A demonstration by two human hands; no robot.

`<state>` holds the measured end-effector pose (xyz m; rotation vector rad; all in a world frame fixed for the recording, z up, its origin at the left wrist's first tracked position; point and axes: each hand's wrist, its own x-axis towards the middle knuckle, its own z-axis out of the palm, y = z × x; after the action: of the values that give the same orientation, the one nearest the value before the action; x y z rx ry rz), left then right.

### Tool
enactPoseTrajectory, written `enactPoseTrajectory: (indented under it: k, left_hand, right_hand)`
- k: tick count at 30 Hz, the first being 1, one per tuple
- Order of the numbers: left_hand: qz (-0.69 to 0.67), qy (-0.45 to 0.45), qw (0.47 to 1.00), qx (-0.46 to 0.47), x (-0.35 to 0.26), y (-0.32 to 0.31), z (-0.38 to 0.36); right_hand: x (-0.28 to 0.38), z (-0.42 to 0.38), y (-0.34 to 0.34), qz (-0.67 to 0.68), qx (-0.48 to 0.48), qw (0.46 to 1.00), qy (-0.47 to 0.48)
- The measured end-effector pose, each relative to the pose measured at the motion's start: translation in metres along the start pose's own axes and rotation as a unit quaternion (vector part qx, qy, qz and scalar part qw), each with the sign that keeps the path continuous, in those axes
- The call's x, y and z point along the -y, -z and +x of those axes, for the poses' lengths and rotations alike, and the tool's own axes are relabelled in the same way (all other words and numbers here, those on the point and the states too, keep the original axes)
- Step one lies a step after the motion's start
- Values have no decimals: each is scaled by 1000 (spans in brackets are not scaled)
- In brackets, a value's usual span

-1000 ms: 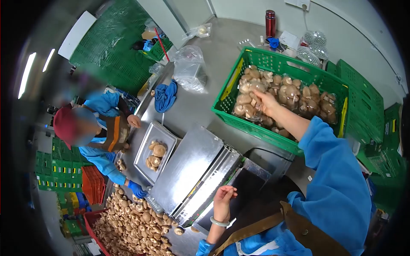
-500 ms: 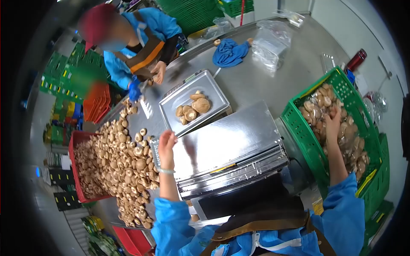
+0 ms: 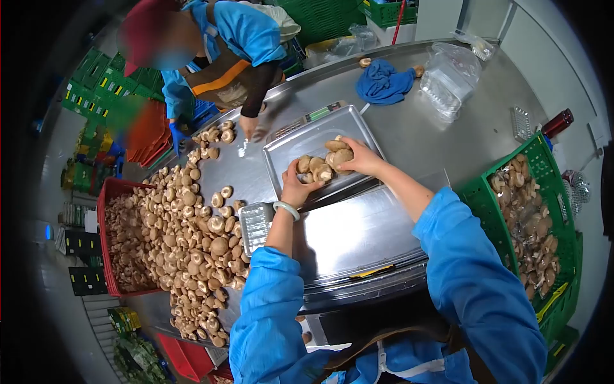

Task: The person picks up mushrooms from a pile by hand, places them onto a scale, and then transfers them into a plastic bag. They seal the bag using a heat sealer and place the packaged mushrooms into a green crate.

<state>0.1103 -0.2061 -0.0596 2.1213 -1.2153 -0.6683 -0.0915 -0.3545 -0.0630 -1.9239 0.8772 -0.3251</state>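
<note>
Several shiitake mushrooms (image 3: 318, 170) lie in a small cluster on the metal pan of a weighing scale (image 3: 288, 153). My left hand (image 3: 298, 189) curls round the near left side of the cluster, with a pale bangle at its wrist. From the right, my right hand (image 3: 361, 157) has its fingers round the mushrooms on that side. Beside my left wrist sits a clear plastic tray (image 3: 256, 225). The flat metal top of a wrapping machine (image 3: 358, 227) lies below my forearms.
A large heap of mushrooms (image 3: 198, 249) spills from a red crate (image 3: 110, 256) on the left. At right, a green crate (image 3: 492, 185) holds bagged mushrooms. A co-worker (image 3: 224, 77) reaches over the table's far side, near a blue cloth (image 3: 385, 83) and bagged trays (image 3: 448, 83).
My right hand has left the green crate and come to the mushrooms on the scale. My left hand has moved forward to them as well. The co-worker's hands have moved apart.
</note>
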Motion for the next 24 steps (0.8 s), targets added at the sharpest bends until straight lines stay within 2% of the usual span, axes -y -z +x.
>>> enactPoseTrajectory:
  k: [5,8,10,13,15,18,20,21,22,23,24]
  left_hand:
    - [-29,-70,997,-34,-6,14,-28]
    - [-95,-30,995,-1,-52,39,-97]
    - [-14,-121,992,-43,-40,24,-142]
    - [-63,-48,996,26,-54,18,-207]
    - [-56,-45,997,39,-58,19,-231]
    - [-10,-93,996,14,-44,12,-243]
    - [-1,-121,992,38,-40,22,-246]
    - [-67,-52,996,42,-39,29,-253]
    - [-133,20,990,46,-37,34,-262]
    - [-144,34,989,6,-30,40,-272]
    - [-99,30,992,-70,-33,49,-285]
  right_hand:
    - [25,-43,3,0,-38,999,38]
    - [52,-111,10,17,-51,997,55]
    - [60,-160,6,21,-37,998,46]
    - [57,-222,-11,34,-14,999,9]
    - [62,-245,-18,33,-15,999,-11]
    - [61,-265,-25,18,-20,1000,-11]
    - [59,-268,-23,-17,-22,1000,14]
    - [55,-271,-17,-13,-17,999,41]
    - [64,-280,-3,19,-9,1000,1]
    - [62,-291,7,19,-52,998,-24]
    - [56,-302,18,19,-97,994,-47]
